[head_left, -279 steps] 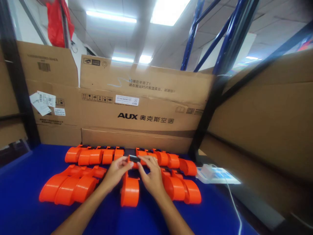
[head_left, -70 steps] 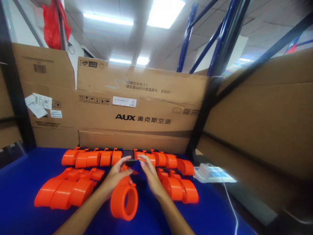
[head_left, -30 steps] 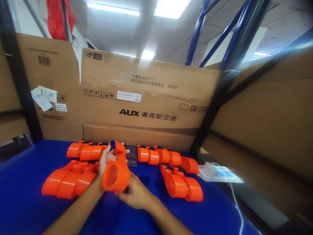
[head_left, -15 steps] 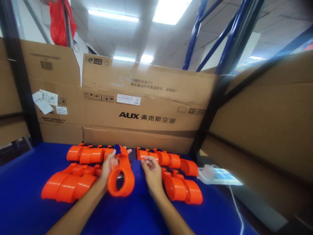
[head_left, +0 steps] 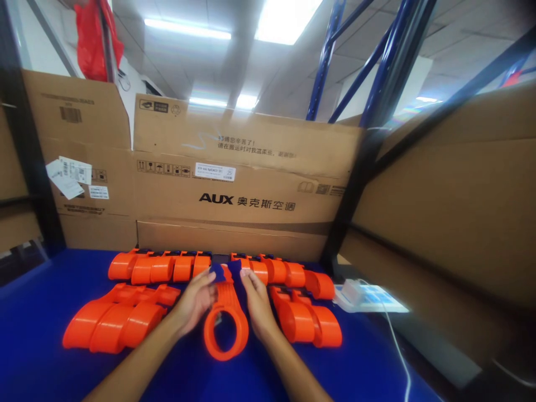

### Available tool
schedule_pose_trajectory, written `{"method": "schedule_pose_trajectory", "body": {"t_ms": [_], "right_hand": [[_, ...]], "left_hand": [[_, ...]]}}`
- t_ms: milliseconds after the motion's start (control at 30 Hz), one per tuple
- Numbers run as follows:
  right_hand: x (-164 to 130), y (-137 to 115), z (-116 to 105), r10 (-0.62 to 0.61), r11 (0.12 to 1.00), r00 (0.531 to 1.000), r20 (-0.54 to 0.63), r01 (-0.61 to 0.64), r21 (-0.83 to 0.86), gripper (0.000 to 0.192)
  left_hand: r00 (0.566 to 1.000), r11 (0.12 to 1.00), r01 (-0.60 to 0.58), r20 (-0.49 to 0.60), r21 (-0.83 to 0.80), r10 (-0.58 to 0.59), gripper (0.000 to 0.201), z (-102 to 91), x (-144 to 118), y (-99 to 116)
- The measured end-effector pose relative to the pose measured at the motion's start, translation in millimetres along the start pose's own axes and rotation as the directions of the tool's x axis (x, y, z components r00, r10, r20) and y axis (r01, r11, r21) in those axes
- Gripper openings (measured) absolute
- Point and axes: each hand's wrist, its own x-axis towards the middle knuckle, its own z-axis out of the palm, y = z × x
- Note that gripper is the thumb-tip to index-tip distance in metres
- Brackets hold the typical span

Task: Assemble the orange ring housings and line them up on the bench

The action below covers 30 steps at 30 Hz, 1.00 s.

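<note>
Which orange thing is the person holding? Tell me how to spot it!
Find the big AUX cardboard box, then look down at the blue table. Between the left hand and right hand lies the orange ring piece: it alone shows an open round hole, apart from the packed rows.

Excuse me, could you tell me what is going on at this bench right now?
A person is working at a blue table with both hands on one orange plastic ring piece. The left hand and the right hand pinch its far end, where small dark blue bits sit. Similar orange pieces lie in a back row and in clusters at the left and right. Cardboard boxes stand behind, and a white power strip lies at the right.
</note>
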Motion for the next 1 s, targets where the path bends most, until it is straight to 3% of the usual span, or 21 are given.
{"method": "schedule_pose_trajectory", "body": {"t_ms": [167,300,600,1000], "right_hand": [[-2.9,0.6,2.5,0.091,0.990,0.991,0.098,-0.100,0.098,0.031],[-1.0,-8.1,-1.9,0.108,0.982,0.990,0.090,-0.120,0.149,0.034],[-0.2,-21.7,-11.4,-0.016,0.998,0.984,0.179,0.004,0.065,0.033],[-1.0,-18.4,-10.7,-0.045,0.998,0.978,0.202,0.053,-0.034,0.035]], "left_hand": [[0.999,0.999,0.002,-0.037,-0.038,-0.004,0.027,-3.2,3.4,2.9],[0.997,0.999,-0.053,-0.050,-0.010,0.053,0.030,-3.0,3.0,2.6],[0.967,0.981,-0.192,-0.167,0.011,0.192,0.036,-7.4,7.6,0.6],[0.963,0.976,-0.213,-0.159,0.039,0.217,0.038,-1.6,5.8,3.2]]}}
